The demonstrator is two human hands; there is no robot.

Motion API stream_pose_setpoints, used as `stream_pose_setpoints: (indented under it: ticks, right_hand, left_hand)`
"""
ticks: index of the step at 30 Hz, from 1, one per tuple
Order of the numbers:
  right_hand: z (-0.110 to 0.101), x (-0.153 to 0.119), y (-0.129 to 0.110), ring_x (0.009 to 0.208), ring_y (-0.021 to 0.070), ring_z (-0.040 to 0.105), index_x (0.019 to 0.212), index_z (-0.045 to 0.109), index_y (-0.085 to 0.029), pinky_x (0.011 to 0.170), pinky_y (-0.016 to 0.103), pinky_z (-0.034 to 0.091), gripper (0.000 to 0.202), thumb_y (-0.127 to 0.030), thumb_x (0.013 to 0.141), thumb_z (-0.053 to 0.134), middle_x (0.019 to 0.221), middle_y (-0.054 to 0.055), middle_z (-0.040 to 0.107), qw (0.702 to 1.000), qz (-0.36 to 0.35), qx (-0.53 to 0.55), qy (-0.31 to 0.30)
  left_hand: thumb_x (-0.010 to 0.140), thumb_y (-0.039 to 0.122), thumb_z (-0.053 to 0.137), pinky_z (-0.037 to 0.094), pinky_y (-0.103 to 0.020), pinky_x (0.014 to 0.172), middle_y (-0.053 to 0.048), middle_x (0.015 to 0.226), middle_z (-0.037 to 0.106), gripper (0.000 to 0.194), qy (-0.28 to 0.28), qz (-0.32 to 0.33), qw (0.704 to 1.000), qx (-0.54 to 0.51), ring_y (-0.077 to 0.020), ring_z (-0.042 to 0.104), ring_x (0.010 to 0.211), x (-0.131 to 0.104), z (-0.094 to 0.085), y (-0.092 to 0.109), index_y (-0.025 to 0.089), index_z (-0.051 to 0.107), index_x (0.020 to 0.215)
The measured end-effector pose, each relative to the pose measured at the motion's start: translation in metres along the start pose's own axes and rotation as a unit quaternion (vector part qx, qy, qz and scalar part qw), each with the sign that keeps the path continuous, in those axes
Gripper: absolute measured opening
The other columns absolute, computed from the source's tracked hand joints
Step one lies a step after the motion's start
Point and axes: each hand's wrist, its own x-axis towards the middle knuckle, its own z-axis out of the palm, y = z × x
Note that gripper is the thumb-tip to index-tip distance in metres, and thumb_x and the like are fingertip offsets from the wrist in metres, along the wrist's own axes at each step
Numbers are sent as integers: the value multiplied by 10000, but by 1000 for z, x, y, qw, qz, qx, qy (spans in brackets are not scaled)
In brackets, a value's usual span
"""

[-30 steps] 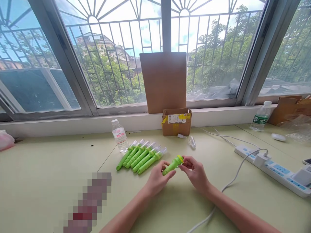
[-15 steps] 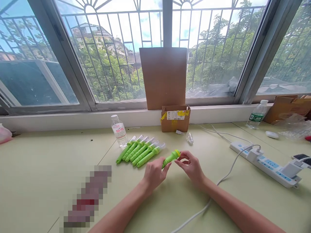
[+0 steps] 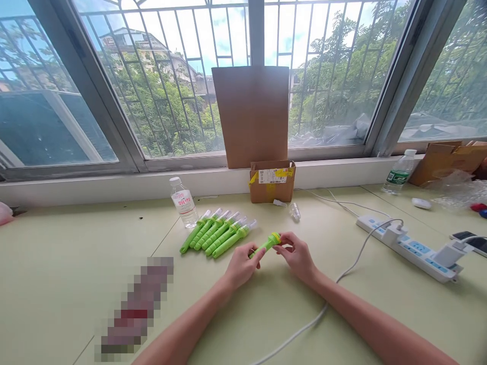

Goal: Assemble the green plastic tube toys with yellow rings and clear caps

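Note:
A green flashlight-shaped stick [image 3: 269,243] with a yellow ring at its head lies in my left hand [image 3: 243,264], which is closed around the handle end. My right hand [image 3: 297,256] pinches at the yellow head, fingers bent and touching it. Whether a small part sits between those fingertips I cannot tell. Behind and to the left, several similar green sticks with clear tips [image 3: 216,235] lie side by side on the table. A clear plastic cap [image 3: 294,212] and a small white piece [image 3: 279,203] lie beyond my right hand.
A small cardboard box [image 3: 271,190] stands at the back, a brown board [image 3: 253,119] behind it. Water bottles stand at left [image 3: 184,203] and right [image 3: 398,175]. A white power strip [image 3: 411,249] lies at right; its cable [image 3: 352,268] passes under my right forearm.
The view has shifted slightly. My left hand has changed its grip, with the thumb now along the handle. My right fingers stay at the yellow head.

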Motion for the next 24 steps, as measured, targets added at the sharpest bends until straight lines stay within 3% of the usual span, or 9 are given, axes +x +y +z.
stream_pose_setpoints:
  ticks: [5,10,19,24]
  right_hand:
    - [-1,1,-4,714,166,642,824,510,-203,618,326,590,296,-442,748,667,916,61,646,1000,-12,-25,8]
    - [-2,0,-8,828,193,651,938,509,-222,596,296,575,290,-405,765,652,956,57,645,1000,-8,-19,-23]
    - [-3,1,-3,765,180,650,846,508,-210,656,326,569,277,-424,760,662,902,49,650,1000,-7,-15,-4]
    - [-3,0,-6,847,204,648,867,505,-214,613,306,572,260,-412,775,646,926,58,642,1000,-4,-14,-10]
  left_hand:
    - [787,628,464,257,-204,371,2,575,612,480,-47,-65,994,-80,-60,390,326,0,2,1,160,549,720]
    - [774,645,474,235,-187,354,-3,567,612,500,-75,-100,984,-128,-53,397,329,1,1,2,151,532,726]
    - [782,646,474,243,-190,354,-14,563,615,516,-123,-142,964,-188,-53,386,332,5,-4,-1,138,560,804]
    - [791,652,451,218,-195,355,-12,544,602,525,-148,-160,953,-209,-49,363,316,5,-6,0,138,554,804]
